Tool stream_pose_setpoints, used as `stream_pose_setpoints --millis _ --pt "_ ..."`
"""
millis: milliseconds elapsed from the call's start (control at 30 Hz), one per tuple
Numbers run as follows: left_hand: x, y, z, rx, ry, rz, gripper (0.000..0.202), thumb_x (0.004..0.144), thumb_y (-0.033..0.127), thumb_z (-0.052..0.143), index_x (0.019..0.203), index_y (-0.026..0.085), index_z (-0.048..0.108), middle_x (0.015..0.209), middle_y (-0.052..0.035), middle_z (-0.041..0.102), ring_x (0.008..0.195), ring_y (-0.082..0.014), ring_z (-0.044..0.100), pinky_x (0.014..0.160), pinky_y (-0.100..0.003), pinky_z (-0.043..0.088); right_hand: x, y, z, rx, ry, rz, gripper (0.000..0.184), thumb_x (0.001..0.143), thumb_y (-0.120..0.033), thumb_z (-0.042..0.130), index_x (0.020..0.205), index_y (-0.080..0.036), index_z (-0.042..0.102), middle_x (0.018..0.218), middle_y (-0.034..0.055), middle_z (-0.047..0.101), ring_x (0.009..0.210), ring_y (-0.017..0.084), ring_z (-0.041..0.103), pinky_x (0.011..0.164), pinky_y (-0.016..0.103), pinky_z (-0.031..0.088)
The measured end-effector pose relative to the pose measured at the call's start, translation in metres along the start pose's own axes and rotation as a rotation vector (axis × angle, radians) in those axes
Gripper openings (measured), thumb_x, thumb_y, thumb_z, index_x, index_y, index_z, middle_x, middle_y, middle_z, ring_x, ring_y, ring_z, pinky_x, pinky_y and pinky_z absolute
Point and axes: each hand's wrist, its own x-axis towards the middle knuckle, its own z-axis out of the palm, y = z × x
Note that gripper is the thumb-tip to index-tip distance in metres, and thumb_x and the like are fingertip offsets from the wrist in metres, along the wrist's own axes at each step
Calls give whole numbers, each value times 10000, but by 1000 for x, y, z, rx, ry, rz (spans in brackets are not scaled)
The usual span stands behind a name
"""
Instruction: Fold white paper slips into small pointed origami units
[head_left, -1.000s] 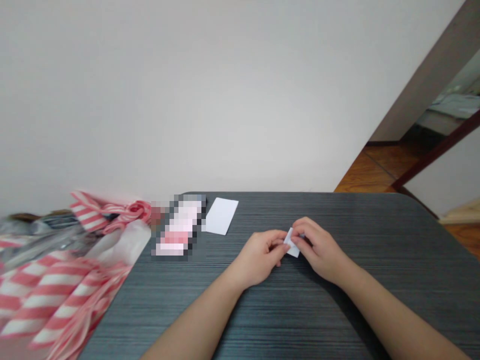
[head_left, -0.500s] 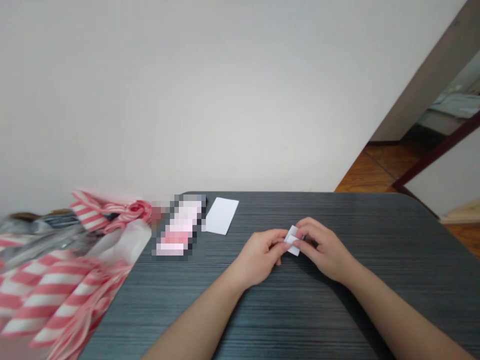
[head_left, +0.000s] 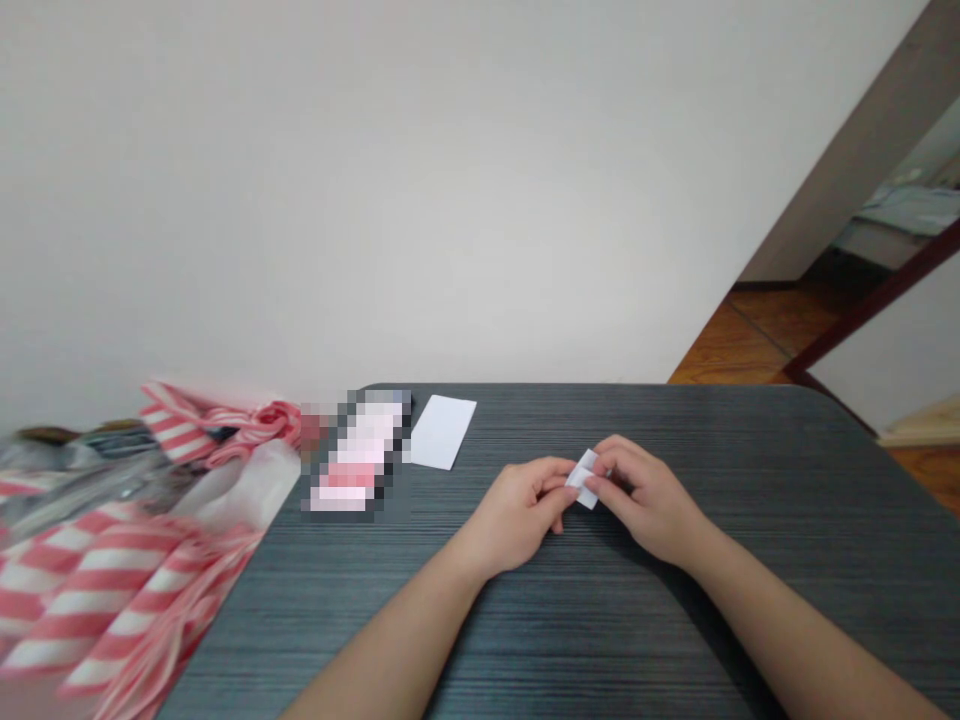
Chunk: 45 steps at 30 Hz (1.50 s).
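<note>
Folded white paper (head_left: 583, 479) between two bare hands, just right of center in the lower half of the frame, over a dark, streaked table (head_left: 487, 660). The piece is small and appears light; it is probably thin and flexible, somewhat stiffer where its layers overlap, with little weight to resist a lift. It should crease readily, and its smooth faces may slide over one another under loose pressure, so a flat pinch near the edges or across the layers would suit it better than a squeeze from its ends. The left hand (head_left: 517, 515) has a narrow grip: the thumb lies on the paper's upper face near its left edge, with the forefinger alongside and the other fingers curled beneath. The right hand (head_left: 651, 497) grips the opposite edge just as narrowly, thumb on the near side and bent fingers at the far side; the exact contact of these fingertips is partly hidden. Both grips thus hold the same piece, their thumbs close together. A white sheet (head_left: 443, 432) lies flat on the table, left of center, well apart from the hands. Beside it, toward the left, is a pixelated object (head_left: 361, 450); red-and-white striped cloth (head_left: 97, 590) occupies the lower left.
</note>
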Motion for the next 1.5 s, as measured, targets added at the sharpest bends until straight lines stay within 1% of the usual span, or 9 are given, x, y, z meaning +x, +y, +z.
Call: stream_pose_setpoints --millis 167,233,433,600,800,1067,1167,1367,1500 --pt "0 -2 0 -64 -23 3 300 885 255 579 1160 167 658 729 7 639 555 -90 512 544 -200 423 0 1 -1 -13 13 -4 144 938 -166 567 799 -204 559 887 35 571 766 169 548 680 290 431" --pt "0 -1 0 -50 -16 -4 291 911 282 543 1144 162 669 668 15 618 549 -97 520 546 -204 420 0 1 -2 -20 23 -10 147 940 -147 552 805 -205 557 905 40 576 800 178 555 717 304 435" --pt "0 9 -1 51 25 -71 313 941 325 480 863 129 711 528 23 561 491 -101 494 502 -200 378 0 3 -4 -26 29 -42 155 933 -118 537 810 -209 561 917 43 572 817 179 556 734 306 431" --pt "-2 14 -1 134 2 -90 361 942 321 468 777 131 725 503 26 531 476 -91 458 487 -193 344 0 1 -4 -26 28 -91 166 919 -85 536 816 -212 566 919 42 573 823 176 561 733 294 432" --pt "-3 13 -2 166 -13 -85 386 945 335 462 766 132 738 508 23 517 476 -94 444 482 -200 326 0 -2 -5 -32 49 -131 174 921 -81 530 815 -214 567 939 44 581 838 176 573 743 290 432" --pt "-3 11 -3 143 -24 -26 358 953 337 460 837 146 741 554 24 547 496 -95 455 510 -198 355 1 -2 -4 -48 71 -49 153 932 -133 544 797 -205 549 896 37 573 768 163 544 685 279 421" --pt "-2 11 -3 157 -19 -25 316 932 331 504 826 149 739 575 22 560 508 -91 458 513 -193 349 1 -1 -3 -48 60 -34 142 931 -156 555 798 -205 554 895 40 575 759 165 547 669 282 426" --pt "-3 10 -2 214 9 -31 375 948 364 475 798 154 747 545 18 555 501 -99 476 512 -201 350 0 0 -1 -48 58 -8 121 927 -188 564 809 -210 555 891 43 577 730 166 545 636 283 430" --pt "-3 7 -2 216 33 -27 372 948 367 473 798 155 739 558 16 557 502 -98 471 504 -201 338 0 2 1 -2 67 16 85 929 -195 559 847 -216 560 903 43 582 754 171 560 667 289 457"
